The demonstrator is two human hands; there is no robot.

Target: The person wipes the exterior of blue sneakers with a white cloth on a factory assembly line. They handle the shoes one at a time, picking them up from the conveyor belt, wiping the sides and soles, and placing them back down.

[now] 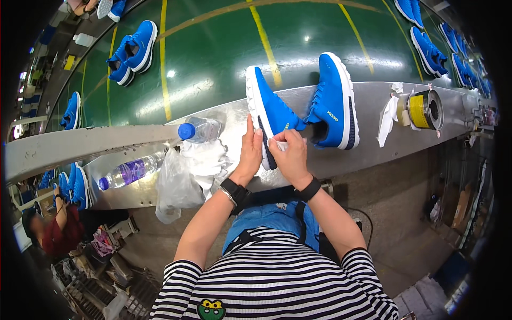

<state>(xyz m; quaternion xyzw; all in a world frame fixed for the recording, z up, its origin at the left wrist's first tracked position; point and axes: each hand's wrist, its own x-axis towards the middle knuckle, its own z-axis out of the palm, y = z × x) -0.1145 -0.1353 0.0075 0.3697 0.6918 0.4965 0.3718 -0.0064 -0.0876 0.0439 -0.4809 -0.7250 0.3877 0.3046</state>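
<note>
A blue sneaker [272, 109] with a white sole lies on its side at the metal ledge, toe pointing away from me. My left hand [249, 154] grips it along the sole near the heel. With thumb and fingers pinched together, my right hand [290, 157] presses a small white cloth [281, 145] against the heel end; most of the cloth is hidden by the fingers. The matching blue sneaker [332, 101] rests just to the right, apart from both hands, its dark opening toward me.
Left on the metal ledge [373, 152] are two water bottles [200, 130], white cloths [205, 160] and a plastic bag [178, 186]. At right stands an open tin [425, 109] beside a white rag [388, 120]. More sneakers [140, 48] sit on the green belt [213, 53]. A person [58, 229] works at lower left.
</note>
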